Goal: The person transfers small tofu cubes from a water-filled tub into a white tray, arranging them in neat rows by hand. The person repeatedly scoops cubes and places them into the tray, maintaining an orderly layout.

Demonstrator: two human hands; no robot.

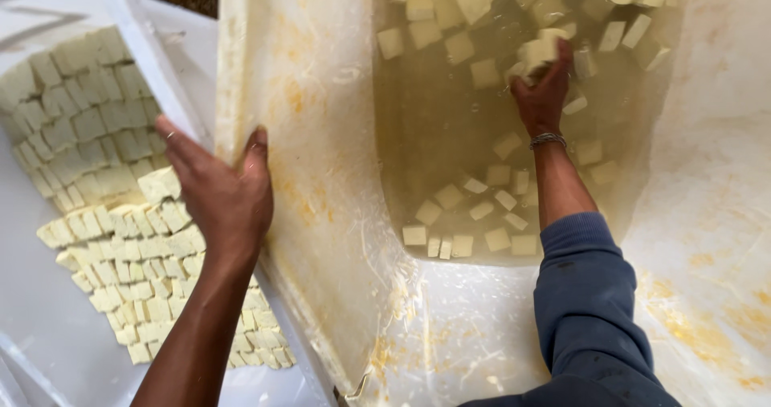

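Pale yellow tofu cubes (536, 52) sit bunched in the right hand (544, 94), whose fingers are closed around a small cluster of them just above the cloudy water in the tub (321, 134). Many more loose cubes (474, 214) float or lie sunk around that hand, thick at the far end and in a row near the wrist, which wears a thin bracelet (548, 140) above a pushed-up blue sleeve (586, 295). Further left, the left hand (221, 190) is spread open, thumb resting against the tub's stained rim. Beyond it, on the white tray (40, 319), rows of drained cubes (120, 214) are laid tightly side by side. Judging by this, a good share has been set out, yet plenty remains in the water.
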